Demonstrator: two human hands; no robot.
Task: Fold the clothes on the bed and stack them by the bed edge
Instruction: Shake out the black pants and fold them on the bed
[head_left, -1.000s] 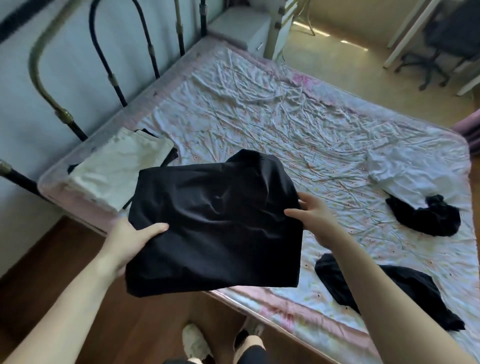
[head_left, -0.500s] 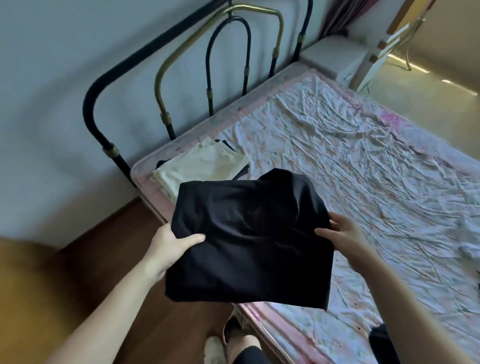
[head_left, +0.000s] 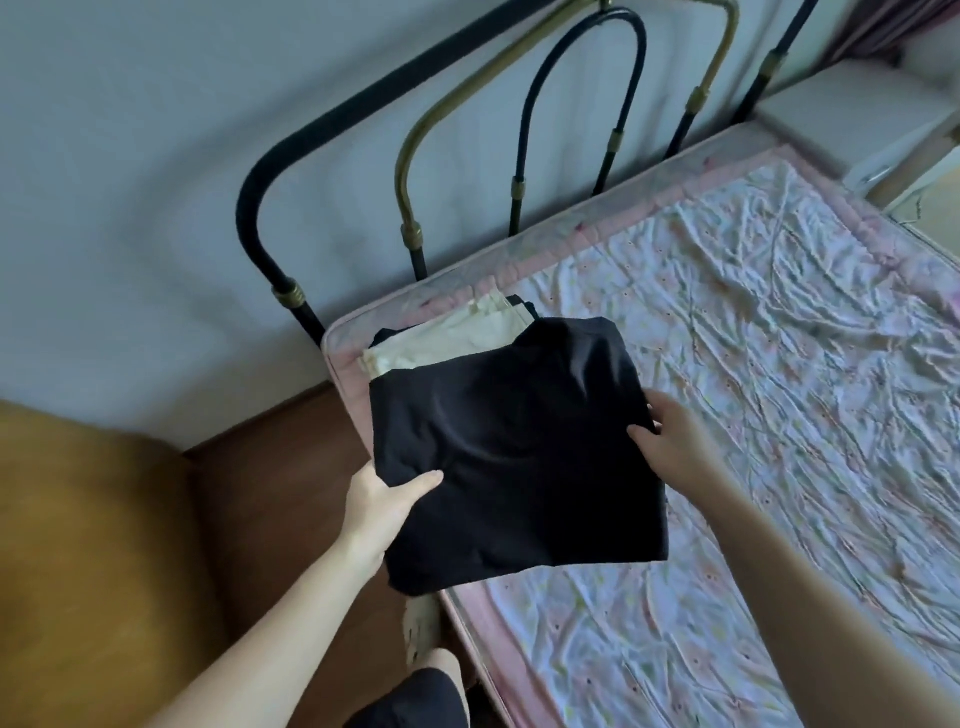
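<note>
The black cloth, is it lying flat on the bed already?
No, the folded black cloth is held up by the left hand and right hand, over the cream garment.

no readable text, labels, brands or numbers anywhere in view, clothes and bedding unmarked

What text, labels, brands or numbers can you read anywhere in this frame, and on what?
None: no readable text.
Folded black garment, held by the left hand and right hand: plain, no print or tag showing.
Cream folded garment on the stack: no label visible.
Bedsheet: small floral pattern only, no words.
Metal headboard: no markings.
</note>
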